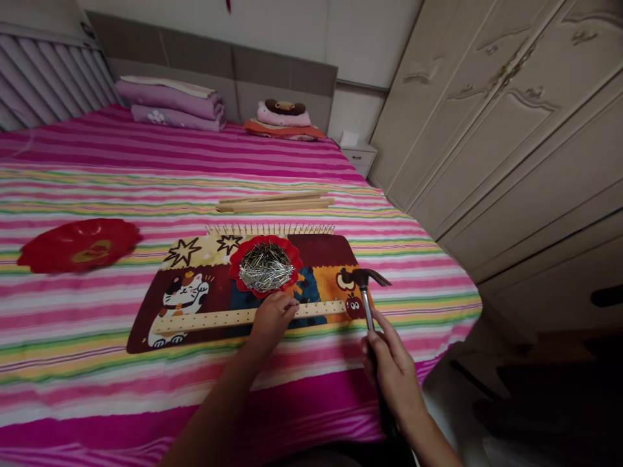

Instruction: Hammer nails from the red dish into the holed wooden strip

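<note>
right hand point(393, 376): gripped a hammer point(368, 314) by its handle
left hand point(271, 319): was over the wooden strip point(224, 318)
red bowl point(234, 267): held nails point(267, 266) on the mat point(318, 249)

On and around one mat point(318, 250) are pictured two hands point(272, 318), one hammer point(366, 299), one bowl point(234, 266) of nails point(267, 267), one red plate point(53, 248) and at least four wooden strips point(209, 320) (one along its near edge, the rest at or beyond the far), backed by two folded piles point(170, 104).
</note>
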